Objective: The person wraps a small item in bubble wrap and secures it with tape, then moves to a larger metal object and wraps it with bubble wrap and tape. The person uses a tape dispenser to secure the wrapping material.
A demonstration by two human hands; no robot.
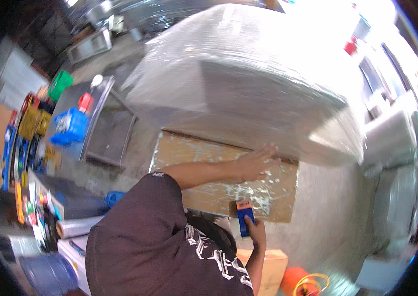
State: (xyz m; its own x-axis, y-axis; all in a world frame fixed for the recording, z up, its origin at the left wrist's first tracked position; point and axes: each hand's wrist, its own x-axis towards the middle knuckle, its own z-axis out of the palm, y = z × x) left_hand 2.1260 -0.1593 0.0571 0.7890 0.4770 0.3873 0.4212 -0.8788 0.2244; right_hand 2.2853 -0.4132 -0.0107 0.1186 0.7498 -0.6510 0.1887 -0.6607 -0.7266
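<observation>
My left arm reaches across a worn brown board (204, 153) streaked with pale, flaky patches. My left hand (258, 164) is over the board's far right part, by the foot of a large plastic-wrapped block; its fingers are stretched out, slightly blurred, and hold nothing visible. Whether the palm touches the board I cannot tell. Nearer to me, my right hand (256, 232) is closed around the lower end of a flat, blue tool with an orange end (245, 221). That end lies over the board's near edge; its exact kind does not show.
The large wrapped block (248, 89) rises just beyond the board. A metal table (90, 128) with a blue bin (69, 126) stands left. Near me are a wooden box (270, 269), an orange round object (293, 280) and a water jug (48, 274). Wrapped goods (391, 133) line the right.
</observation>
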